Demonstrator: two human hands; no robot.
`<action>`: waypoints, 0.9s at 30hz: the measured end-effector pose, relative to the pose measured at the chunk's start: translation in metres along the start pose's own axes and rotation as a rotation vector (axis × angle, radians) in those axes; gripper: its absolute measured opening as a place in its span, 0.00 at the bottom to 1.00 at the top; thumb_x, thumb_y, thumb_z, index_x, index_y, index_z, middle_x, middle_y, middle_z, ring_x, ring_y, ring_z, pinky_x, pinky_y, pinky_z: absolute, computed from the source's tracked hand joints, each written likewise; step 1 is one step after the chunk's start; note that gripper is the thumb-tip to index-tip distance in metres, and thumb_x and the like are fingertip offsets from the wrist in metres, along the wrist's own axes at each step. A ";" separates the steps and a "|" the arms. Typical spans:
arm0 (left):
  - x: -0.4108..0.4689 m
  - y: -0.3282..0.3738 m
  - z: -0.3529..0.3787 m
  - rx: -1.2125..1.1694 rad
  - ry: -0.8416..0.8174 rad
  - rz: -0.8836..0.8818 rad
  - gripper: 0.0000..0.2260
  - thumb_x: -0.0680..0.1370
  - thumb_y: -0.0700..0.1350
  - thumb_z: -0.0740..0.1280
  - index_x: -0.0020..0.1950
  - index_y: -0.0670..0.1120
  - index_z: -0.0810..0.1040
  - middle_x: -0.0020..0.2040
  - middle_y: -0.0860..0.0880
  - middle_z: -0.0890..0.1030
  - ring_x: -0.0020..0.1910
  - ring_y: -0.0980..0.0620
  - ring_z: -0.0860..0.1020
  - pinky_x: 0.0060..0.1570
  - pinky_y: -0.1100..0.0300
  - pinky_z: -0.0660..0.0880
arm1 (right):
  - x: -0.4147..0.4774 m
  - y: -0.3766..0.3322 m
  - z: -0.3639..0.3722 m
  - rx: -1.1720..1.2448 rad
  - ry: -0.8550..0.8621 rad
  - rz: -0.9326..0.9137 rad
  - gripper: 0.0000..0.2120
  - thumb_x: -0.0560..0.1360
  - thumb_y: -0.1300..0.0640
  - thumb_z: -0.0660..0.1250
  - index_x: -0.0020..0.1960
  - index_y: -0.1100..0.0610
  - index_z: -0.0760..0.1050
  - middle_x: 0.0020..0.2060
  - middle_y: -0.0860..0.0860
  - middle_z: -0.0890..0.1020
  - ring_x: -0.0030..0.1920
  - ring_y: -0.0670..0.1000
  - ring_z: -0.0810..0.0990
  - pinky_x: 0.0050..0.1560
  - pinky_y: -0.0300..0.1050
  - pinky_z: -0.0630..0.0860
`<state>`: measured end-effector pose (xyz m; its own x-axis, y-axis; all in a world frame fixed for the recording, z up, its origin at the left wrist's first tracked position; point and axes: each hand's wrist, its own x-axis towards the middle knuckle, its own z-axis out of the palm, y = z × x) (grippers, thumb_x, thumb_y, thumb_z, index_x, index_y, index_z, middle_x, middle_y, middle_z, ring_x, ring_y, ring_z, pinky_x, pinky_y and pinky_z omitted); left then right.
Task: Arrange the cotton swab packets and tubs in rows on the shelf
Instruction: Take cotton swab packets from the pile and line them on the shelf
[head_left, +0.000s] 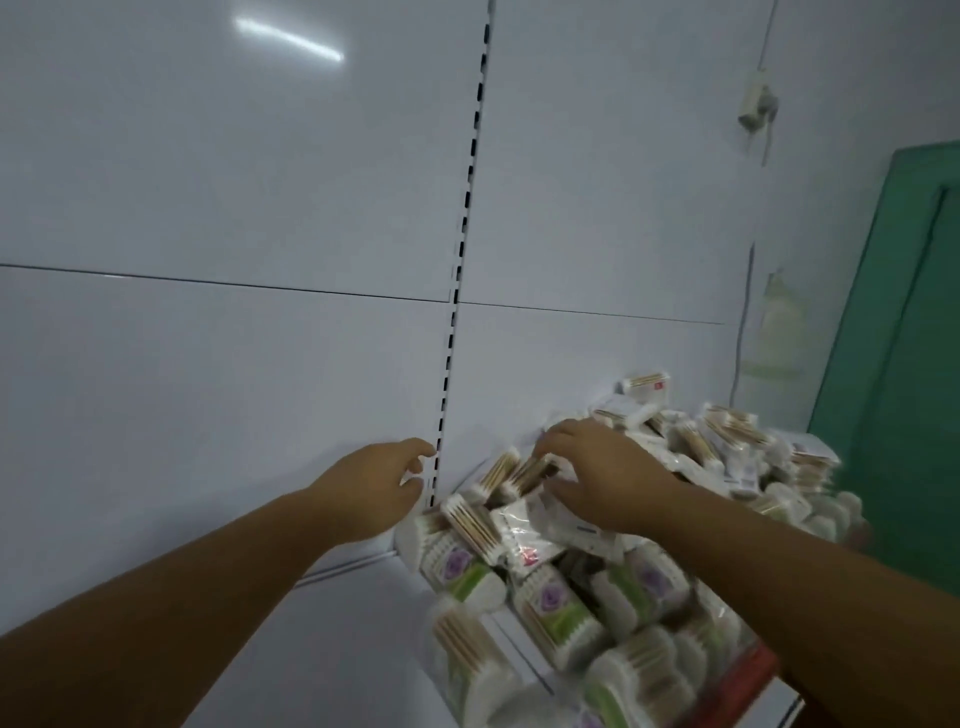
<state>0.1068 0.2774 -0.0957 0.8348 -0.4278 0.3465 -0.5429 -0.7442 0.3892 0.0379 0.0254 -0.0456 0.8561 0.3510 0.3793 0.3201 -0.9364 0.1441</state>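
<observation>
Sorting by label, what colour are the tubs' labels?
Green with a purple flower; tubs, head view.

The single head-worn view faces the shelf (363, 649) and its white back panel (208, 364) from close range, tilted, looking slightly downward.
</observation>
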 end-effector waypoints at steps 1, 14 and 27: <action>-0.002 -0.005 0.001 -0.004 0.002 -0.024 0.17 0.80 0.44 0.60 0.69 0.51 0.69 0.58 0.53 0.77 0.55 0.54 0.75 0.53 0.64 0.68 | 0.013 -0.006 0.006 0.011 0.015 -0.039 0.17 0.76 0.48 0.64 0.63 0.51 0.75 0.59 0.49 0.76 0.60 0.50 0.72 0.58 0.45 0.69; -0.018 0.000 -0.022 -0.597 0.213 -0.327 0.06 0.79 0.40 0.64 0.48 0.46 0.80 0.39 0.47 0.84 0.32 0.56 0.80 0.30 0.65 0.75 | 0.085 -0.039 0.026 0.281 -0.063 -0.163 0.09 0.71 0.48 0.67 0.46 0.51 0.78 0.38 0.44 0.76 0.38 0.47 0.74 0.35 0.40 0.67; -0.017 0.020 -0.014 -1.211 0.280 -0.593 0.11 0.76 0.35 0.65 0.58 0.42 0.78 0.46 0.44 0.85 0.39 0.50 0.84 0.33 0.59 0.79 | 0.126 0.014 0.021 0.750 -0.316 -0.203 0.22 0.72 0.46 0.72 0.64 0.47 0.72 0.56 0.44 0.79 0.52 0.43 0.78 0.53 0.39 0.76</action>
<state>0.0806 0.2764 -0.0820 0.9994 0.0175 -0.0283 0.0244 0.1919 0.9811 0.1587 0.0559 -0.0152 0.7902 0.6007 0.1218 0.5699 -0.6470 -0.5065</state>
